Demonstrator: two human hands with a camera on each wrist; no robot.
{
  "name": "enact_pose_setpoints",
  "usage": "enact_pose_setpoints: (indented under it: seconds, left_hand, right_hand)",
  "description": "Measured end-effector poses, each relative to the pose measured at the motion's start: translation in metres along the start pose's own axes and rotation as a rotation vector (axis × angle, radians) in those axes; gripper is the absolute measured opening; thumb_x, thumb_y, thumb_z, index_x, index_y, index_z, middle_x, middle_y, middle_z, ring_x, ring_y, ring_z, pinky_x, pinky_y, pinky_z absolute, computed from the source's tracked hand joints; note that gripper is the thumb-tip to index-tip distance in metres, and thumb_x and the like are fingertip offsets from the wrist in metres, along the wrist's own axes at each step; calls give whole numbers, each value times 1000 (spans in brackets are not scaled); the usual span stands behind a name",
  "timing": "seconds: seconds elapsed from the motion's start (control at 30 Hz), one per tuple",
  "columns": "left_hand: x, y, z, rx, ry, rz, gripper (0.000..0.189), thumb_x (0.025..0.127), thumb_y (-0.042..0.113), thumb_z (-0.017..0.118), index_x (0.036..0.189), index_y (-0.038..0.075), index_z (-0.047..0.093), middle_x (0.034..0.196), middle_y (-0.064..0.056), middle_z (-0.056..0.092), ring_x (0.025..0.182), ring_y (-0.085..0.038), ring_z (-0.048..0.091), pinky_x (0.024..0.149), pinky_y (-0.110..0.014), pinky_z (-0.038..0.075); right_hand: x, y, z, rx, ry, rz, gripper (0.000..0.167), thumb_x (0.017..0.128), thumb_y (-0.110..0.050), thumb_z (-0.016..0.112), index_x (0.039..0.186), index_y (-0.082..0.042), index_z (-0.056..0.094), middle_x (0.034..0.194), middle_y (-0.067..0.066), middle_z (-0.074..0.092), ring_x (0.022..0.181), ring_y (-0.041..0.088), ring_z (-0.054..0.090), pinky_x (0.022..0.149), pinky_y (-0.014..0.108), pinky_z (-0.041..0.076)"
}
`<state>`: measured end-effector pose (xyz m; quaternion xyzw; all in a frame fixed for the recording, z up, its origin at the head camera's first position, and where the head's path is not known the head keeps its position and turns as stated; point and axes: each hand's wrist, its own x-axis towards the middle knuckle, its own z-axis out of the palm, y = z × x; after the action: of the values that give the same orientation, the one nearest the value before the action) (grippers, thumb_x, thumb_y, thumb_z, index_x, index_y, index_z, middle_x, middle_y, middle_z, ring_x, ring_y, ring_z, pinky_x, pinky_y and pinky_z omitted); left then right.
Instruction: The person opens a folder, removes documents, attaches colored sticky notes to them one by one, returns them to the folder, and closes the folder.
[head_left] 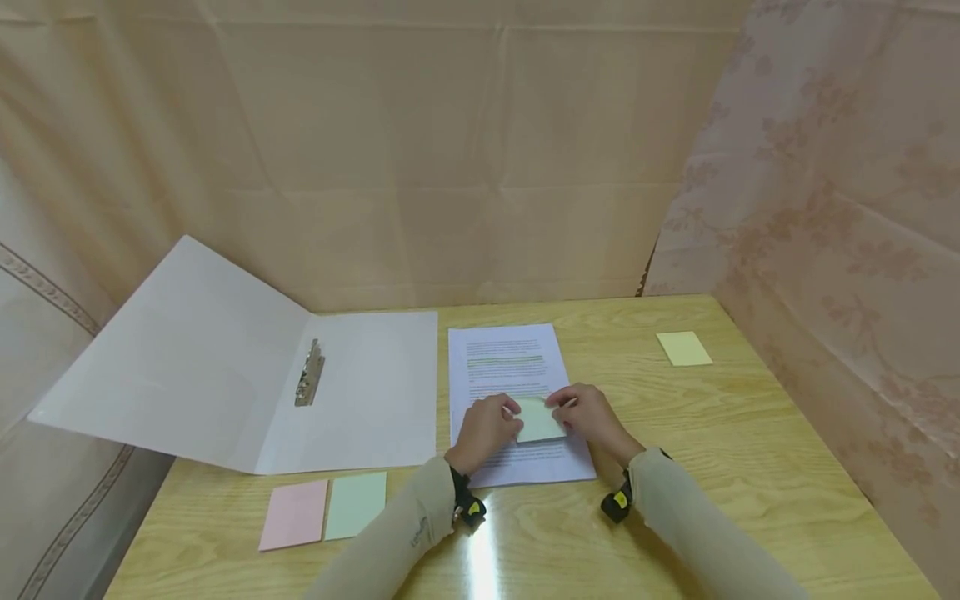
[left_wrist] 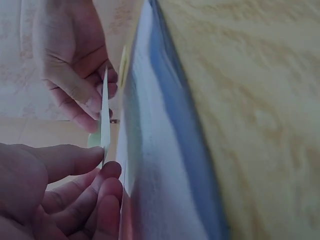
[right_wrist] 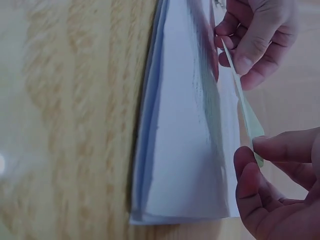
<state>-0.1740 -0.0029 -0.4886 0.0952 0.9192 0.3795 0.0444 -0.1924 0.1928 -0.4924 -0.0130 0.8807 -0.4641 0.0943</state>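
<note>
A pale green sticky note (head_left: 540,420) is held just over the lower half of a printed paper stack (head_left: 510,342). My left hand (head_left: 487,429) pinches its left edge between thumb and fingers. On the opposite edge, my right hand (head_left: 592,419) pinches it the same way. Seen edge-on in the left wrist view, the sticky note (left_wrist: 105,117) is thin and stands slightly off the page. The right wrist view shows the note (right_wrist: 245,107) bending toward its upper edge. Green highlighting marks a line of text on the top sheet.
An open white folder (head_left: 382,392) with a metal clip (head_left: 309,375) lies left of the papers. Pink (head_left: 294,515) and mint sticky pads (head_left: 356,505) sit at the front left. A yellow sticky pad (head_left: 684,348) is at the back right of the wooden table (head_left: 750,450).
</note>
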Motion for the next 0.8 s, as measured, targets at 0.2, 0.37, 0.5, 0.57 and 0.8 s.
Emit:
enact_pose_setpoints:
  seconds: [0.2, 0.37, 0.5, 0.57, 0.8]
  left_hand:
    - [-1, -3, 3, 107, 13, 71, 13, 81, 14, 73, 93, 10, 70, 74, 1, 69, 66, -11, 60, 67, -29, 44]
    - [1, -6, 5, 121, -15, 88, 13, 79, 13, 72, 91, 10, 70, 72, 2, 66, 63, -9, 55, 61, -24, 42]
    - [3, -5, 5, 125, -40, 91, 13, 79, 13, 73, 91, 10, 69, 72, 2, 64, 64, -10, 54, 61, -24, 41]
    - [3, -4, 4, 128, -53, 86, 14, 79, 13, 73, 92, 10, 69, 72, 2, 64, 65, -11, 53, 62, -24, 41]
    - [5, -3, 3, 130, -87, 81, 15, 79, 12, 72, 93, 9, 69, 72, 2, 62, 66, -11, 51, 64, -24, 40]
  right_hand:
    - [1, 2, 2, -65, -29, -17, 18, 79, 3, 67, 96, -1, 74, 91, 13, 64, 72, 16, 58, 60, 26, 47]
    - [0, 3, 2, -101, -45, -19, 18, 79, 4, 67, 95, -1, 75, 90, 13, 65, 73, 17, 58, 61, 26, 47]
    - [0, 3, 2, -125, -50, -17, 19, 79, 4, 67, 95, -1, 75, 92, 12, 66, 78, 18, 58, 65, 27, 47]
    - [0, 2, 2, -140, -52, -27, 19, 79, 4, 67, 95, -1, 75, 93, 13, 66, 80, 20, 58, 68, 28, 47]
    - [-2, 1, 3, -189, -57, -27, 19, 79, 3, 67, 96, -2, 75, 93, 12, 65, 84, 21, 57, 73, 32, 46]
